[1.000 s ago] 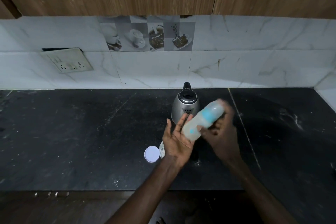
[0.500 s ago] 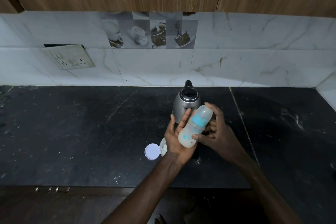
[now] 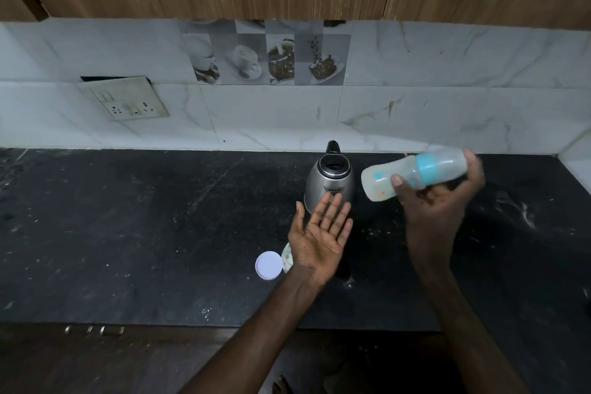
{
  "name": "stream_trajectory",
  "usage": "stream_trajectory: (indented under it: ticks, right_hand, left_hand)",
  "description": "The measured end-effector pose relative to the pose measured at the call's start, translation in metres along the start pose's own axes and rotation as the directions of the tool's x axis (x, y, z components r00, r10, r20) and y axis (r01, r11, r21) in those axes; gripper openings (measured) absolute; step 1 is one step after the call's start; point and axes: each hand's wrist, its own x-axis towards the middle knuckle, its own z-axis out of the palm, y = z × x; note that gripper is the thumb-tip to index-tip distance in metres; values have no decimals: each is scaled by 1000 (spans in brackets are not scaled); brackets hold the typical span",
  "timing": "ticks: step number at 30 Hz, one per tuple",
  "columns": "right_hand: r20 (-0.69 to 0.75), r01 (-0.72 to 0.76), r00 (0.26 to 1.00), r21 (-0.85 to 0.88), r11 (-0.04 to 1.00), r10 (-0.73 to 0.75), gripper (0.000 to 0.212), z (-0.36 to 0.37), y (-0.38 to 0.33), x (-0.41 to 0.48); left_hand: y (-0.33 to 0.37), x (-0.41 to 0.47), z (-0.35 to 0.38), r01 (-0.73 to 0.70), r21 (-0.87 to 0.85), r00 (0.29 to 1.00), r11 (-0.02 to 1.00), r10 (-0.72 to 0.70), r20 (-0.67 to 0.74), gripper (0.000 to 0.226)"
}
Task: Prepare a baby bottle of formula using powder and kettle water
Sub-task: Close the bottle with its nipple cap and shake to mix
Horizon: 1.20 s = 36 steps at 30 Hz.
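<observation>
Head view: your right hand [image 3: 438,211] holds the translucent plastic baby bottle with teal collar and clear cap [image 3: 415,169] in the air, right of centre in the frame. It is just right of the stainless steel kettle [image 3: 329,182] and above the black stone table [image 3: 128,233]. The bottle lies almost level, base to the left and cap end to the right, and it is blurred. The right fingers [image 3: 397,181] are clamped on it, thumb across the body, the others wrapped behind near the collar. Your left hand [image 3: 319,233] is at centre frame, palm up, fingers [image 3: 329,211] straight and slightly apart, holding nothing. A round white lid [image 3: 269,265] lies flat on the table just left of that wrist.

This is probably the mixing shake. The fill level can't be read, as the walls are cloudy.

Handling guess: stiff, light, smooth plastic, so it may slip if wet and may be warm from kettle water. Grip the narrowed body just below the collar, not the loose-fitting cap. Check that the collar is tight before you swing harder, or it may leak.
</observation>
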Motion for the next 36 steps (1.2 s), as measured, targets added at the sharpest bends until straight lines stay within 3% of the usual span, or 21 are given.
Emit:
stream_trajectory:
  ticks: [1, 3, 4, 5, 7, 8, 9, 12, 16, 21, 28, 29, 31, 33, 36]
  right_hand:
    - [32, -28, 999, -39, 999, 29, 100, 4, -1, -8]
    - [334, -45, 931, -288, 957, 144, 103, 13, -3, -35]
    - [404, -4, 900, -367, 930, 163, 102, 13, 0, -43]
    - [365, 22, 922, -377, 926, 127, 100, 12, 0, -43]
    - [63, -5, 998, -193, 981, 17, 97, 11, -2, -30]
    - [-42, -5, 999, -133, 991, -1, 96, 10, 0, -26]
    - [-46, -17, 999, -117, 993, 11, 98, 12, -3, -27]
    - [306, -66, 936, -341, 938, 177, 104, 19, -2, -54]
    - [358, -88, 912, -306, 948, 200, 106, 16, 11, -58]
    - [516, -122, 824, -241, 963, 234, 106, 11, 10, -45]
    - [485, -19, 856, -321, 947, 182, 104, 12, -2, -45]
    - [427, 9, 893, -331, 944, 141, 104, 10, -5, -37]
    - [157, 21, 987, -214, 977, 13, 103, 7, -9, -28]
    - [1, -8, 1000, -167, 986, 8, 102, 12, -11, -35]
    - [355, 18, 923, -428, 904, 149, 102, 23, -12, -61]
  left_hand:
    - [0, 0, 1, -2, -13, 1000, 1000, 2, -11, 69]
    - [-2, -1, 3, 12, -45, 999, 999, -14, -36, 69]
    - [-3, -1, 3, 18, -48, 999, 999, -20, -39, 69]
    - [-4, 1, 3, 18, -45, 999, 999, -20, -36, 68]
    - [-4, 2, 1, 0, -19, 999, 1000, -1, -39, 67]
    - [-6, 1, 0, -10, -9, 999, 1000, 10, -40, 67]
    - [-7, 0, 2, -16, -10, 999, 1000, 16, -42, 67]
    - [-11, -4, 4, 12, -60, 999, 998, -14, -31, 68]
    - [-9, -8, 4, -3, -38, 1000, 999, 3, 3, 66]
    - [-1, -14, 10, 16, -15, 1000, 1000, -16, 10, 63]
    - [-8, -18, -3, 28, 13, 998, 1000, -29, 48, 67]
    - [-9, -18, -6, 29, 16, 999, 999, -29, 45, 66]
    - [-9, -14, -11, 21, 14, 999, 1000, -22, 31, 64]
    - [-8, -13, -12, 1, 5, 1000, 1000, -1, 26, 63]
    - [-7, -14, -12, 6, -13, 1000, 1000, -6, 13, 64]
